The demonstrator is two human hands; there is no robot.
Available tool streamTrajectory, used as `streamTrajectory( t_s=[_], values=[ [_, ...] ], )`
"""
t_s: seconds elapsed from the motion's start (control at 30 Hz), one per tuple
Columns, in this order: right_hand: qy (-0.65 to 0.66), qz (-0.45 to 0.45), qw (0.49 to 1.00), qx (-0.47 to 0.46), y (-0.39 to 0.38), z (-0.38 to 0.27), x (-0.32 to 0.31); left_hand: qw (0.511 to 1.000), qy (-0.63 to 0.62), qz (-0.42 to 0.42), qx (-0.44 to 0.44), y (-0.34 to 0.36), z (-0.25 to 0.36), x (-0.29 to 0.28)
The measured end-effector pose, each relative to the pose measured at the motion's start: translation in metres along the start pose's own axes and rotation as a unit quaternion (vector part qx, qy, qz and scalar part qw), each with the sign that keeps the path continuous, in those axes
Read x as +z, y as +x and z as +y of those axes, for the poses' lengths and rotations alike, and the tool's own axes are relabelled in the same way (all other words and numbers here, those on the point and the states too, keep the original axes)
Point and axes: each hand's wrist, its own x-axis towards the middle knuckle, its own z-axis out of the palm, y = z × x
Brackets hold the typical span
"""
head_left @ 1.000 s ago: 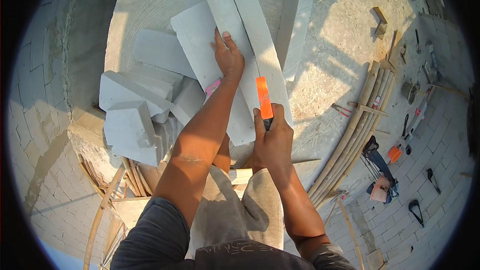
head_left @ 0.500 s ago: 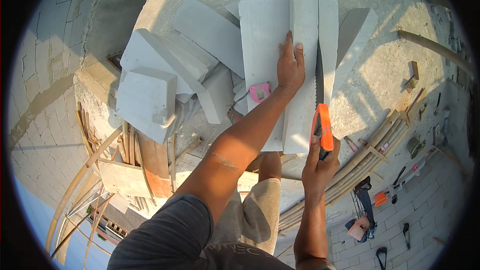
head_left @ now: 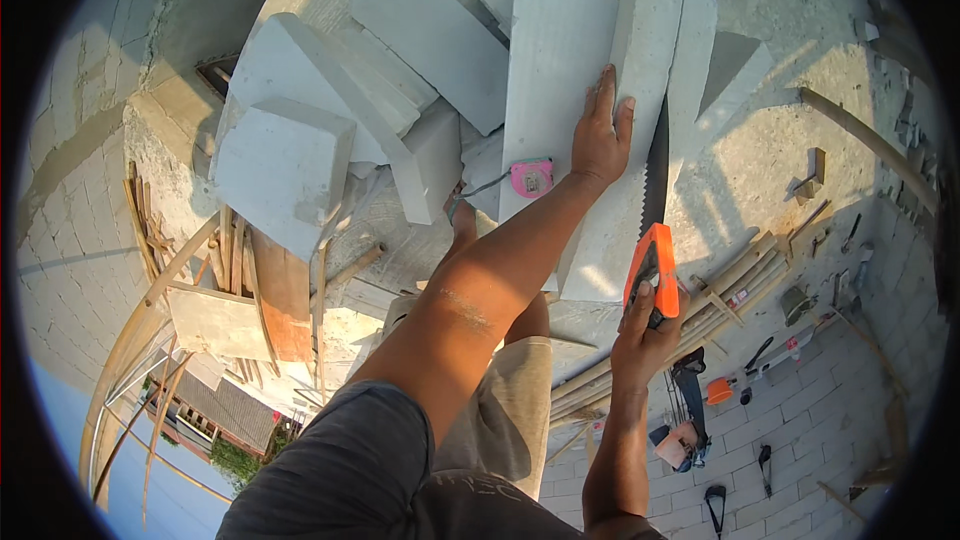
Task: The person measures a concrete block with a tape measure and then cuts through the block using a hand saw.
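A long pale grey block [head_left: 622, 140] lies in front of me, with a narrow slit running lengthwise near its right side. The dark toothed blade of a handsaw [head_left: 656, 175] sits in that slit. My right hand [head_left: 648, 335] is closed around the saw's orange and black handle, just beyond the block's near end. Resting flat on the block, left of the slit, my left hand [head_left: 602, 145] is open with the thumb apart from the fingers. Left of my left hand, a pink tape measure [head_left: 531, 178] lies on a wider pale slab [head_left: 555, 70].
More cut blocks [head_left: 285, 170] are piled at the left. Bamboo poles [head_left: 700, 325] run along the lower right, and a curved pole [head_left: 870, 145] lies farther right. Wooden sticks and a board [head_left: 215, 320] stand lower left. Below right, an orange container [head_left: 719, 390] and straps lie on the paved ground.
My right hand has drawn the handsaw back toward me, and more of its blade shows near the handle. My left hand remains on the block. The whole view has shifted and tilted slightly.
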Motion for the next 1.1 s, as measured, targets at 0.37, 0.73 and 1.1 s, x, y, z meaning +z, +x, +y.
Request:
streamTrajectory(
  t_s=[0.37,0.73,1.1],
  values=[
    [0.079,-0.122,0.988,0.048,0.018,-0.050,-0.015,0.994,0.101,-0.035,0.035,0.026,0.015,-0.016],
    [0.177,-0.129,0.969,-0.111,0.004,-0.055,0.000,0.787,0.581,-0.189,0.084,0.321,0.060,0.023],
    [0.281,-0.184,0.926,-0.173,-0.031,-0.074,0.028,0.909,0.350,-0.214,-0.070,0.262,0.138,-0.035]
  ],
)
